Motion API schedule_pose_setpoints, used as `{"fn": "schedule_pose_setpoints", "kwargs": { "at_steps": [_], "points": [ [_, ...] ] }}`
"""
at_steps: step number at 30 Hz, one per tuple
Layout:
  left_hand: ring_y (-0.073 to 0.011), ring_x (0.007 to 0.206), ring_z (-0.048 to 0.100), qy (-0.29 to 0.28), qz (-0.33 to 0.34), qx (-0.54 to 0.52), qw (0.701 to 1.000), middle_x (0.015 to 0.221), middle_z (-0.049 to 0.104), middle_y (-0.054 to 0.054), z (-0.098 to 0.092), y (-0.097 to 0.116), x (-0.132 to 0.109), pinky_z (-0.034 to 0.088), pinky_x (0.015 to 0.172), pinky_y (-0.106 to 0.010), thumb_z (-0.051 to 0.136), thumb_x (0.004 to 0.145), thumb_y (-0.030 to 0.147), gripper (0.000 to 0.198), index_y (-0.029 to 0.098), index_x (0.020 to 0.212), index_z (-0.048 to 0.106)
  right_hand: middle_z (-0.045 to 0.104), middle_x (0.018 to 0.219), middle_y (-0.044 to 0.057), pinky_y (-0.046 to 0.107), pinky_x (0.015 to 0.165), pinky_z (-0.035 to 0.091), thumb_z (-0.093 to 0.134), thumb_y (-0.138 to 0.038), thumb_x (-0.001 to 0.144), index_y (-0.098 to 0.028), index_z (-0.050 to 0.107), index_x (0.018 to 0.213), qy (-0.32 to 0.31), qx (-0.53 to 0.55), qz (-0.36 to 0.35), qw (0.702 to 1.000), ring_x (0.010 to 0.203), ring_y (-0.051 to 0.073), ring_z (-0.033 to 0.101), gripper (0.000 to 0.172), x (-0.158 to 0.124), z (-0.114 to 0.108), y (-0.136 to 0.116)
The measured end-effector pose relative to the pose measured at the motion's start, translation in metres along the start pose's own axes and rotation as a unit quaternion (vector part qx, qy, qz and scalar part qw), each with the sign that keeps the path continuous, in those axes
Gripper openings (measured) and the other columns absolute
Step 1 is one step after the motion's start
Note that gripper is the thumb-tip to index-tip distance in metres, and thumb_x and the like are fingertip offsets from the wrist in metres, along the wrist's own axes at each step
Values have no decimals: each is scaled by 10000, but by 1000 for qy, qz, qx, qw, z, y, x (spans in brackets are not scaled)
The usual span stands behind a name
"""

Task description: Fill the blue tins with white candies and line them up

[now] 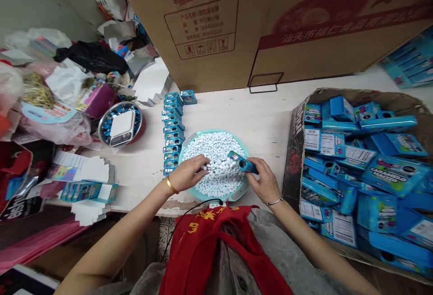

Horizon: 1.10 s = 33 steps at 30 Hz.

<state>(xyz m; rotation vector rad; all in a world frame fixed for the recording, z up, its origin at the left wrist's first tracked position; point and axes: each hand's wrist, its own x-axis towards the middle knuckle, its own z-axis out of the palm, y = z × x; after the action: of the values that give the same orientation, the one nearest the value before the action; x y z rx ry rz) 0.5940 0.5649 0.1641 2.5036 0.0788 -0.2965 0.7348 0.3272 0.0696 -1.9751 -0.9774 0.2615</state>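
A round turquoise basin (241,192) full of small white candies (216,186) stands in front of me at the table's near edge. My right hand (265,182) grips a small blue candy box (248,165) over the basin's right side; the box lies tilted, with a dark round hole showing. Over the left part of the candies, my left hand (189,172) has its fingers curled around a few of them. Its palm is hidden. Left of the basin runs a row of similar blue boxes (173,123), some with white candies showing at their openings.
A large cardboard carton (216,71) walls off the back. On the right, an open carton (293,150) is heaped with blue boxes. A metal bowl (141,128) holding blue-wrapped pieces and a white scale (122,128) sits left, beside bags and stacked card. A black cable (184,216) hangs at the front edge.
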Motion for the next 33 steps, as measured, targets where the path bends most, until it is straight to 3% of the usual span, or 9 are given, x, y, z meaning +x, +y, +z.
{"fn": "schedule_pose_setpoints", "kwargs": {
  "at_steps": [5,11,14,16,19,23,25,28,33],
  "points": [
    [-203,924,591,-110,-28,173,978,1025,596,-78,-37,43,18,488,770,-316,475,902,222,174,154,1052,529,584,1135,106,460,945,474,486,-166,824,-218,508,1204,-12,15,-34,999,1084,256,553,385,3,13,-10],
    [-203,840,608,-158,-61,306,937,911,590,-95,-51,96,28,492,644,-286,384,901,89,187,129,970,553,587,1142,110,454,937,485,492,-162,833,-215,491,1219,-19,22,-57,998,1091,254,550,390,1,20,-13],
    [-208,852,598,-134,-52,309,940,901,585,-86,-51,95,24,490,646,-290,368,916,115,191,143,957,553,589,1140,107,456,942,481,491,-162,833,-220,491,1221,-17,27,-55,998,1090,252,553,393,-1,20,-12],
    [-204,880,589,-102,-80,294,947,938,584,-73,-46,73,17,489,675,-293,384,920,143,176,162,991,544,587,1139,105,457,943,477,490,-165,833,-224,495,1216,-14,26,-44,999,1088,252,553,387,-2,18,-10],
    [-193,947,576,-68,-166,246,952,1047,573,-67,-21,15,3,485,737,-287,442,907,197,179,183,1067,520,583,1133,109,449,936,473,496,-183,839,-212,505,1200,-10,23,-19,999,1079,250,552,362,-3,10,-5],
    [-216,973,569,-96,-234,160,954,1053,574,-97,46,-50,-2,470,804,-337,402,882,99,203,160,1024,534,588,1110,112,437,912,472,505,-227,852,-198,511,1180,13,17,8,1000,1049,248,559,330,-3,-5,1],
    [-226,1008,557,-80,-231,111,963,1075,569,-112,81,-60,9,461,837,-353,385,883,83,220,152,1037,527,593,1094,110,432,900,472,511,-243,851,-195,516,1168,26,6,18,999,1030,248,564,321,-3,-10,3],
    [-226,1056,538,-56,-208,71,974,1132,552,-121,119,-54,35,452,876,-351,402,880,94,240,157,1088,503,601,1065,98,412,876,481,521,-253,845,-199,523,1149,37,-9,28,999,1000,239,572,309,-2,-14,4],
    [-211,1058,542,-30,-170,13,985,1155,557,-104,129,-46,49,441,923,-342,452,843,89,305,170,1136,478,607,1044,91,394,836,496,529,-258,835,-202,519,1149,51,-19,42,998,963,233,582,319,-3,-15,4]
  ]
}}
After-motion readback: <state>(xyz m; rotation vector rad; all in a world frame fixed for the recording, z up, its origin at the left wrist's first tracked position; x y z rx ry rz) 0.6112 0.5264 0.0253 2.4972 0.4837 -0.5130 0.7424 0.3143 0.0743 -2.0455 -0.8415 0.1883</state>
